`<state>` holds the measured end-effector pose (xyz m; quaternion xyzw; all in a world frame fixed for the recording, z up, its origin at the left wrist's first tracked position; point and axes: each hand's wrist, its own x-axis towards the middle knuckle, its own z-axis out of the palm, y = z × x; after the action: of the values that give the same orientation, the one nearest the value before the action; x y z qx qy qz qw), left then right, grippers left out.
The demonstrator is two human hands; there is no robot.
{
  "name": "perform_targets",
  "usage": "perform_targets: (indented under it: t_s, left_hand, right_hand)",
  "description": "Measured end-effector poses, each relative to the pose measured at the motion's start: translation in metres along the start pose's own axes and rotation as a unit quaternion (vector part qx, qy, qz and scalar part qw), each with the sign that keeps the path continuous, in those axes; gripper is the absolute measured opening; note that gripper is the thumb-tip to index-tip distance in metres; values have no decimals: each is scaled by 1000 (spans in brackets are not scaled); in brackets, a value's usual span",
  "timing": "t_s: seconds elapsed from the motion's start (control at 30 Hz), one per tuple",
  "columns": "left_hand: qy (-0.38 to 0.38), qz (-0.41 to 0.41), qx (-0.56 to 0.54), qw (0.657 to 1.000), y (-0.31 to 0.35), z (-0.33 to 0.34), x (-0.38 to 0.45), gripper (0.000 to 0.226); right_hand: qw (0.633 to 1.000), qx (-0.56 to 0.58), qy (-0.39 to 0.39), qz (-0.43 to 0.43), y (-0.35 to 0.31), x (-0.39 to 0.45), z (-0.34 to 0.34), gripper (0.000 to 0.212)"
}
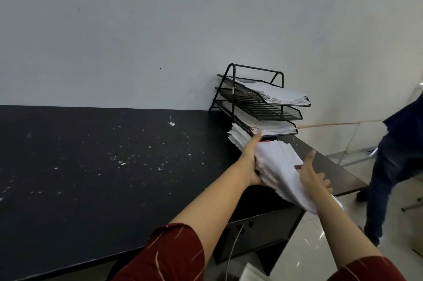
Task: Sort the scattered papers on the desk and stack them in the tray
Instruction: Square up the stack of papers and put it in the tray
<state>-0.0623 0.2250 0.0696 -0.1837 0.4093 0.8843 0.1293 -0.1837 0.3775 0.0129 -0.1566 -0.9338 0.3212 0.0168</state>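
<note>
A thick stack of white papers (278, 161) lies tilted in front of the black wire three-tier tray (286, 118), its far end near the bottom tier. My left hand (250, 161) grips the stack's left edge, thumb on top. My right hand (312, 175) holds its right side from beneath, thumb up; the near end of the stack droops past the desk edge. Papers lie in the top tier (281, 95) and the bottom tier (272, 126). The middle tier looks bare.
The black desk (103, 166) runs along a pale wall and is speckled with small white scraps. A person in dark clothes (398, 161) stands at the right, beside the desk end. A dark cabinet (258, 232) and a cable sit under the desk.
</note>
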Motion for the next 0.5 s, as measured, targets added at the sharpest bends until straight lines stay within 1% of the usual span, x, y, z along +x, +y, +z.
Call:
perform_targets:
  t_s: [0.03, 0.1, 0.13, 0.17, 0.23, 0.3, 0.33, 0.4, 0.43, 0.47, 0.5]
  left_hand:
    - [5, -10, 45, 999, 0, -3, 1, 58]
    - [9, -18, 119, 993, -5, -7, 3, 23]
    - [20, -11, 161, 987, -8, -8, 4, 11]
    - [34, 1, 197, 980, -12, -8, 5, 6]
    - [56, 15, 243, 968, -14, -9, 5, 17]
    - [82, 29, 268, 959, -15, -9, 6, 23]
    - [91, 32, 270, 958, -16, -9, 6, 22]
    - [89, 44, 258, 961, -17, -12, 6, 11]
    - [90, 49, 247, 964, -18, -15, 7, 15]
    - [90, 50, 234, 967, -17, -17, 8, 26]
    - [81, 49, 227, 969, -16, -19, 7, 29]
  right_hand:
    - [1000, 8, 1, 8, 0, 0, -1, 110]
    - [1000, 4, -4, 13, -1, 1, -4, 111]
    - [1000, -4, -9, 6, -1, 1, -5, 108]
    - [1000, -11, -15, -4, -1, 3, -6, 104]
    - [999, -10, -28, -20, -1, 6, -9, 98]
    - [999, 6, -35, -12, 0, 11, -12, 95]
    - [999, 14, -35, -6, 1, 13, -13, 94]
    - [999, 30, -28, 0, 4, 17, -14, 92]
    - [999, 27, -28, -2, 6, 18, -15, 92]
    - [999, 18, -36, -10, 6, 18, -17, 91]
    - [999, 10, -48, -15, 8, 17, -20, 90]
